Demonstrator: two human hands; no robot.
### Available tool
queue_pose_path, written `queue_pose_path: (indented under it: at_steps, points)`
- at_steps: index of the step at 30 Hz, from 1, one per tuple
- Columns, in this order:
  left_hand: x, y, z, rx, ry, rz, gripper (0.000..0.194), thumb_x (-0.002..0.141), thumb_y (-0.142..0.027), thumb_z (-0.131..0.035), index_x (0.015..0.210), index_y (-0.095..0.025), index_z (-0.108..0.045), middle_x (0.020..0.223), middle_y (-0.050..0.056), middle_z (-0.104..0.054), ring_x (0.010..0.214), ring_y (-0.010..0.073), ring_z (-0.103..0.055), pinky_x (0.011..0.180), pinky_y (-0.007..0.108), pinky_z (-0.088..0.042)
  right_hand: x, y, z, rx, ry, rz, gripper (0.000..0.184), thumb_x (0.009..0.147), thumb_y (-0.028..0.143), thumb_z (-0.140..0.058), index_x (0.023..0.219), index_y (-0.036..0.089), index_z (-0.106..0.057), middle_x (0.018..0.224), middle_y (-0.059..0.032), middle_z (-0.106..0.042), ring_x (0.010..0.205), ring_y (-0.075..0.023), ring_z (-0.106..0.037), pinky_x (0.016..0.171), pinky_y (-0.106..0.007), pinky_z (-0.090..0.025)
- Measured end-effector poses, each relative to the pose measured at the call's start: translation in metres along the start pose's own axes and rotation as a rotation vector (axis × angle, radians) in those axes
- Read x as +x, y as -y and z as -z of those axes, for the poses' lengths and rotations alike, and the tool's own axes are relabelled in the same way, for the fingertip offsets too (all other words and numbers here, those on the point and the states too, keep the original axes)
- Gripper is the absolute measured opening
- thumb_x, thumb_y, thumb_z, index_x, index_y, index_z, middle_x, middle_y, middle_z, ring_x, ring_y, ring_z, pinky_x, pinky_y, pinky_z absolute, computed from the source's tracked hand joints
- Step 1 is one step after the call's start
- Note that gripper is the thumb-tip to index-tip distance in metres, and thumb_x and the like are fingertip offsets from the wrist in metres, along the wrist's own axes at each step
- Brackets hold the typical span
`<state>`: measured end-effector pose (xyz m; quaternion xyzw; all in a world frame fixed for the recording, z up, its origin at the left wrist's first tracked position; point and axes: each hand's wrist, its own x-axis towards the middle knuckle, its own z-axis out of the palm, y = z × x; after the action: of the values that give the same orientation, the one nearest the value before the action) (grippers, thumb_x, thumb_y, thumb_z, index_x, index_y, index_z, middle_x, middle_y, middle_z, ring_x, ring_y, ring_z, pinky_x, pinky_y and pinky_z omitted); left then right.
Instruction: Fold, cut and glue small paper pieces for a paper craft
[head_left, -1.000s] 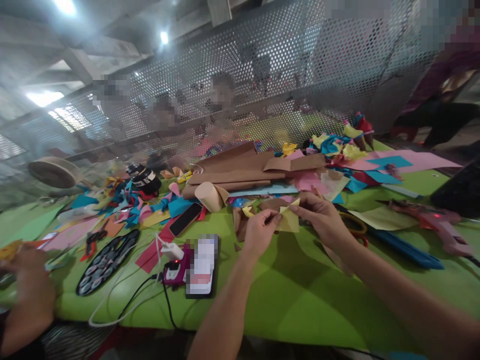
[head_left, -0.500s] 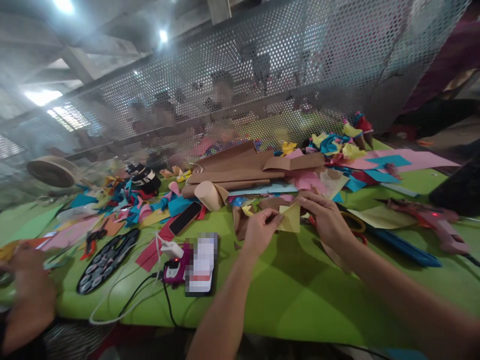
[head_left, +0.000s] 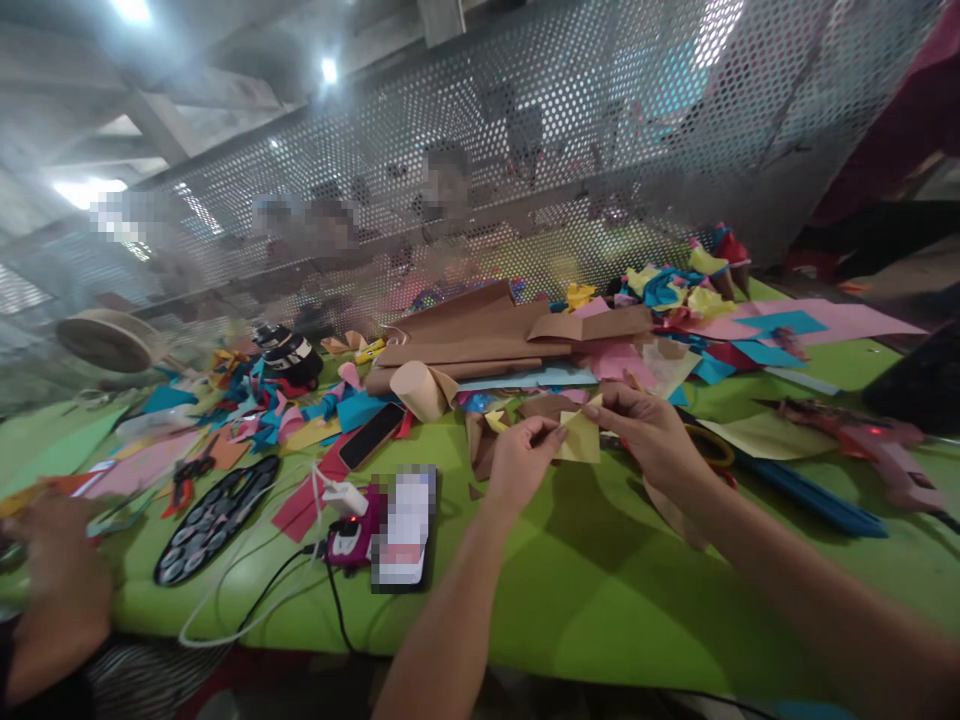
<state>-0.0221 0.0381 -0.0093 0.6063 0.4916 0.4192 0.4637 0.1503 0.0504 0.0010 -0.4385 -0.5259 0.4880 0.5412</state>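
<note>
A small piece of yellow paper (head_left: 581, 440) is held up between my two hands, a little above the green table (head_left: 555, 600). My left hand (head_left: 525, 458) pinches its left edge between thumb and fingers. At the upper right corner, my right hand (head_left: 641, 425) grips it with closed fingertips, and the top of the paper looks folded over. Just behind my left hand lies brown paper (head_left: 480, 445) with a small yellow folded scrap (head_left: 496, 421) on it. Scissors with a yellow and red handle (head_left: 712, 447) lie beside my right wrist, partly hidden.
A pink glue gun (head_left: 885, 460) and a blue tool (head_left: 817, 495) lie to the right. Left are a phone (head_left: 405, 530), a power adapter (head_left: 352, 535) with cables and a black palette (head_left: 217, 520). Brown paper sheets (head_left: 465, 330) lie behind. Another person's hand (head_left: 60, 540) is far left.
My right hand has shifted slightly and its fingers have curled in on the paper's upper edge, which now looks folded. My left hand stays in place.
</note>
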Motion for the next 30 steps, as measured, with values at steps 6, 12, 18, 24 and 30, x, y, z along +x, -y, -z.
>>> queue_pose_path:
  at_steps: [6, 12, 18, 24, 30]
  points:
    - [-0.002, -0.005, 0.0, 0.036, 0.007, -0.006, 0.025, 0.086, -0.039, -0.062, 0.085, -0.015, -0.068, 0.079, 0.003, -0.068, 0.074, 0.0152, -0.058, 0.071, 0.027, -0.046, -0.001, 0.0, 0.0, -0.01, -0.011, -0.007, 0.044, 0.069, 0.057, -0.079, 0.062, 0.022, -0.054, 0.06, 0.0036, -0.045, 0.055, -0.0115, -0.037, 0.05, -0.028, -0.027]
    - [-0.003, -0.008, -0.001, 0.039, 0.002, -0.07, 0.021, 0.088, -0.036, -0.059, 0.088, -0.016, -0.067, 0.085, 0.003, -0.068, 0.082, 0.0166, -0.06, 0.076, 0.027, -0.046, -0.003, 0.004, -0.004, 0.012, -0.019, 0.006, 0.044, 0.066, 0.054, -0.083, 0.059, 0.023, -0.052, 0.057, 0.0048, -0.043, 0.054, -0.0112, -0.037, 0.051, -0.028, -0.03]
    - [-0.003, -0.008, -0.004, -0.023, 0.001, -0.078, 0.016, 0.085, -0.03, -0.057, 0.082, -0.017, -0.065, 0.079, 0.001, -0.064, 0.077, 0.0154, -0.056, 0.074, 0.026, -0.044, -0.005, -0.003, -0.012, 0.095, 0.077, -0.103, 0.046, 0.051, 0.059, -0.088, 0.068, 0.022, -0.067, 0.069, -0.0021, -0.065, 0.065, -0.0171, -0.056, 0.061, -0.031, -0.045]
    - [-0.005, -0.009, -0.003, -0.002, 0.028, -0.048, 0.022, 0.086, -0.037, -0.057, 0.083, -0.017, -0.065, 0.075, 0.0, -0.061, 0.073, 0.0141, -0.051, 0.07, 0.026, -0.04, -0.004, -0.002, -0.004, 0.105, 0.004, -0.07, 0.035, 0.063, 0.054, -0.084, 0.068, 0.024, -0.067, 0.067, -0.0001, -0.063, 0.064, -0.0163, -0.055, 0.06, -0.031, -0.045]
    - [-0.002, -0.006, 0.0, -0.022, -0.011, 0.021, 0.023, 0.084, -0.038, -0.059, 0.078, -0.016, -0.063, 0.068, -0.002, -0.054, 0.067, 0.0126, -0.046, 0.064, 0.025, -0.036, 0.009, 0.002, 0.016, 0.221, -0.172, -0.04, 0.033, 0.062, 0.051, -0.087, 0.067, 0.026, -0.065, 0.064, 0.0015, -0.059, 0.061, -0.0138, -0.052, 0.056, -0.028, -0.042]
